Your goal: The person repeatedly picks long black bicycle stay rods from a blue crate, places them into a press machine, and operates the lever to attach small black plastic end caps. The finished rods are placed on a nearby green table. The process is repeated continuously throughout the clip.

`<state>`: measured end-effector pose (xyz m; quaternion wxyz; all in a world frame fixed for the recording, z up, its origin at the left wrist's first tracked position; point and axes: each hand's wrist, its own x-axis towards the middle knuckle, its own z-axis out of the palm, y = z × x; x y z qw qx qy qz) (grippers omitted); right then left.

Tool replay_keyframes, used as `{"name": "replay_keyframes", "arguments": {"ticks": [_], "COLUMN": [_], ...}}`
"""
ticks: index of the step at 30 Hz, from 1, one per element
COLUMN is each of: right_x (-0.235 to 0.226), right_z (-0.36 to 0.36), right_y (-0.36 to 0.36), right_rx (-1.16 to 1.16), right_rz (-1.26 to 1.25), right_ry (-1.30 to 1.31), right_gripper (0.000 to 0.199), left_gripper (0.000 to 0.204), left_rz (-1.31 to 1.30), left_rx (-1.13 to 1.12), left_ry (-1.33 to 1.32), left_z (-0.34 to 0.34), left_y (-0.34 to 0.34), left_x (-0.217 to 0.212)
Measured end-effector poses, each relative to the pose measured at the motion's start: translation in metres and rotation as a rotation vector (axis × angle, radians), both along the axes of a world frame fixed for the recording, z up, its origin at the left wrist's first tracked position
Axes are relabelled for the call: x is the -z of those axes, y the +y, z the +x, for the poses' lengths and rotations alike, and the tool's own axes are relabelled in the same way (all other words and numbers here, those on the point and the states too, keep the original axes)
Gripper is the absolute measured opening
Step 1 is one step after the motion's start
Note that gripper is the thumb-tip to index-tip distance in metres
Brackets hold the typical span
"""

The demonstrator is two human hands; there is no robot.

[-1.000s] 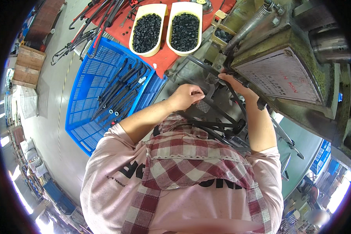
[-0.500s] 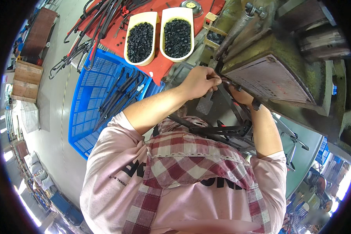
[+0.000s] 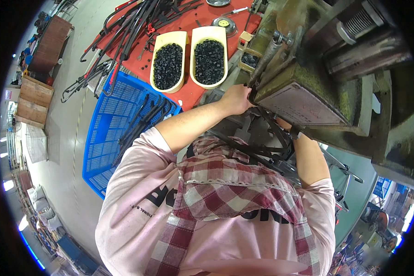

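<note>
My left hand (image 3: pixel 237 100) is at the near edge of a big oily metal press (image 3: pixel 303 99). Its fingers are curled together; the fingertips and whatever they pinch are hidden against the machine. Lower and to the right, my right hand (image 3: pixel 284 123) is mostly covered by the press and by a black metal tube frame (image 3: pixel 277 134), so its grip cannot be made out. The frame's bars slant from under the press across the front of my body. A flat grey metal piece (image 3: pixel 244 133) sits below my left hand.
Two cream tubs (image 3: pixel 170 37) of small black parts stand on a red cloth (image 3: pixel 133 62), beside black bent bars (image 3: pixel 138 27). A blue basket (image 3: pixel 96 152) with black rods is at left. A small box (image 3: pixel 246 59) of parts sits by the press's spring (image 3: pixel 273 46).
The view has shifted, so the tubs and basket appear lower. My left hand has moved closer in against the press, its fingertips now hidden. Less of my right hand shows.
</note>
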<state>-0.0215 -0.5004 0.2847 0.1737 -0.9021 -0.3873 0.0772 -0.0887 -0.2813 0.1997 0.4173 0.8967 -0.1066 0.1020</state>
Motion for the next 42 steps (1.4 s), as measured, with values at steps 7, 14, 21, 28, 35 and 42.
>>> {"name": "replay_keyframes", "arguments": {"ticks": [7,14,21,28,35,42], "right_x": [0.0,0.007,0.059,-0.032,0.034,0.102], "right_z": [0.005,0.003,-0.034,-0.139,-0.243,-0.267], "right_y": [-0.001,-0.006,-0.067,-0.191,-0.225,-0.21], "right_rx": [-0.008,-0.009,-0.006,0.09,0.067,0.744], "right_rz": [0.017,0.065,0.375,0.159,0.095,0.606], "right_ry": [0.048,0.084,0.029,-0.156,-0.359,1.052], "right_gripper": [0.022,0.024,0.025,0.033,0.046,0.051], "left_gripper": [0.045,0.052,0.037,0.038,0.049,0.032], "left_rz": [-0.173,-0.046,0.084,0.166,-0.117,-0.205], "left_rx": [0.034,-0.039,-0.042,-0.271,-0.218,-0.309], "left_ry": [-0.025,0.169,0.127,0.249,0.634,0.713], "left_z": [0.01,-0.001,-0.022,-0.046,-0.049,-0.056], "left_y": [0.002,0.003,-0.016,-0.025,-0.043,-0.044], "left_x": [0.036,0.017,-0.049,-0.039,-0.05,-0.047]}}
